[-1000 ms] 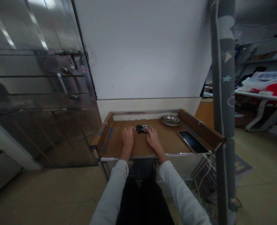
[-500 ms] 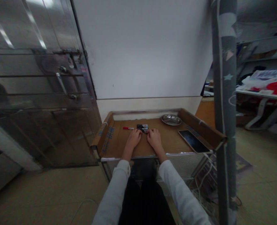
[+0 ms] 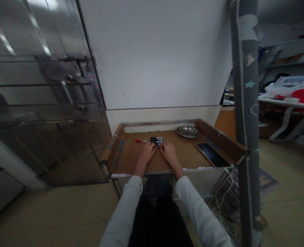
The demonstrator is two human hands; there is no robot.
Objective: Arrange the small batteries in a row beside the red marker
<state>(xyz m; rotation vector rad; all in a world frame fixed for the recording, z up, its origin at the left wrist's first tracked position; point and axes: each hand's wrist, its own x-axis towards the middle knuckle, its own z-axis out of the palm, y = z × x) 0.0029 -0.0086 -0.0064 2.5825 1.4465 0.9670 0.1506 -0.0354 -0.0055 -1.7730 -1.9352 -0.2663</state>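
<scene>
Several black marker pens (image 3: 156,139) lie side by side in a small stack on the cardboard tray liner (image 3: 183,156). A pen with a red end (image 3: 140,141) lies just to their left. Close in front of the black pens, my left hand (image 3: 148,151) rests with its fingers bent and pressed together. Facing it, my right hand (image 3: 168,152) has its fingers curled inward in the same way. Something thin and dark shows between the two sets of fingertips, too small to name. My fingers hide the nearest part of the pens.
At the back right of the tray stands a round metal dish (image 3: 188,131). A phone (image 3: 212,155) lies near the right front edge. Cardboard walls (image 3: 224,140) rise at the sides. A wrapped pole (image 3: 246,103) stands to the right, a metal door (image 3: 51,103) to the left.
My right hand has shifted slightly to the left, its fingertips nearer my left hand. The pens, dish and phone stay where they were.
</scene>
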